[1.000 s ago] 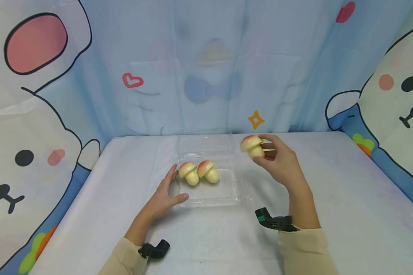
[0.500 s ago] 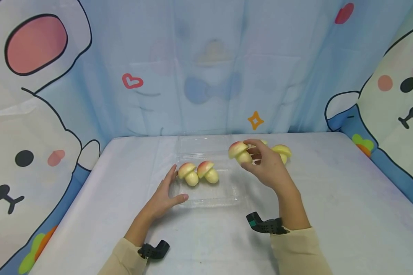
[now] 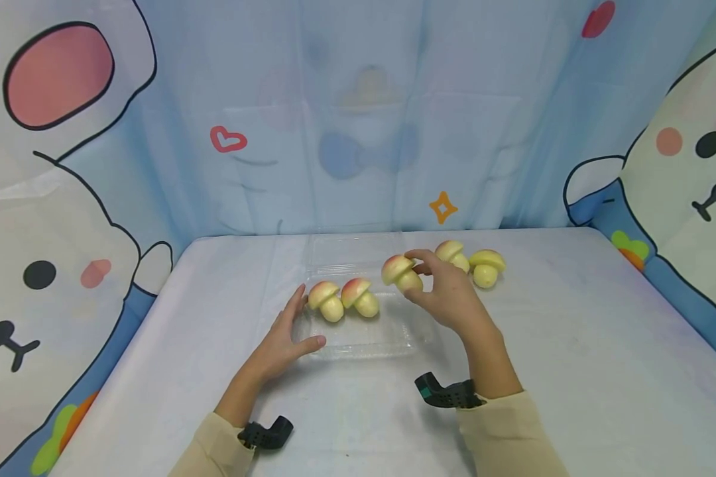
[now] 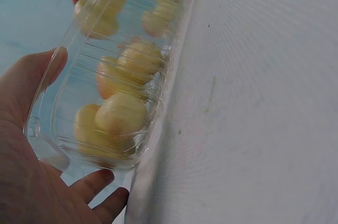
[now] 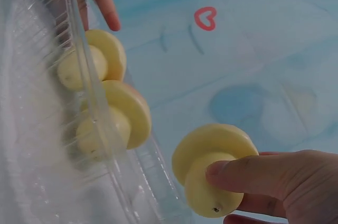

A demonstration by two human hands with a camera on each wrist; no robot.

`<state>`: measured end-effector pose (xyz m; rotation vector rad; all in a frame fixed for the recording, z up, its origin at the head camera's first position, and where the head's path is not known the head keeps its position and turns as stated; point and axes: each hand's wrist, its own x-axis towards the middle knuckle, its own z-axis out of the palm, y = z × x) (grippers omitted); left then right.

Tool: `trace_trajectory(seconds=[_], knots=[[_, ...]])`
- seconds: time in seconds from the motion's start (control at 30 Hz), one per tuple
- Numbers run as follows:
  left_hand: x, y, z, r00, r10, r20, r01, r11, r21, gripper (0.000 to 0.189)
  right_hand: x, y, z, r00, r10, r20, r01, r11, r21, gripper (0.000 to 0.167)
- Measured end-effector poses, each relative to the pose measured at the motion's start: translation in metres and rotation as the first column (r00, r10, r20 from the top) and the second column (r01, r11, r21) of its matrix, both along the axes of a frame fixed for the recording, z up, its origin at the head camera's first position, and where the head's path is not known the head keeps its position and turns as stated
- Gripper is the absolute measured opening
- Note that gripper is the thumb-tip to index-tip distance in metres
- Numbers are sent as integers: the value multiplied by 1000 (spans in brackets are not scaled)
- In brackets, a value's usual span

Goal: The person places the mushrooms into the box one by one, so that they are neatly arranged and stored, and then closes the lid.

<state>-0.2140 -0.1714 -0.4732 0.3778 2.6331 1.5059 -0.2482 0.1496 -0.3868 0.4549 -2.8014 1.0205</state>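
Over white cloth (image 3: 573, 371), I see the right hand (image 3: 447, 296) bring its pinched mushroom (image 3: 397, 271) nearer the pair (image 3: 366, 305) inside the clear box (image 3: 364, 350) (left hand (image 3: 277, 348), fingers spread).

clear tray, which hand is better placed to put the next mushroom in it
Likely the right hand: it grips a mushroom near the right side of the clear tray. The left hand, at its left side, holds none.

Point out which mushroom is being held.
The mushroom in the right hand's grip; two others sit in the clear tray, two more on the table.
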Motion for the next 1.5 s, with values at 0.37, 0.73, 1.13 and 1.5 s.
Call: trace_trajectory(seconds=[0.37,0.73,1.13,1.5], knots=[[1,0,1,1000,-7,-7,7,1000,4,104,-3,-11,-11,1000,14,-4,-13,998,66,57],[0,0,1,1000,-10,-3,10,1000,1,106,-3,-19,-21,1000,-13,-23,16,993,120,57],[1,1,2,1000,-5,5,5,1000,2,104,-8,-23,-33,998,-37,-45,43,988,151,56],[0,1,2,1000,-3,13,3,1000,4,104,-9,-24,-36,998,-16,-68,28,982,185,51]])
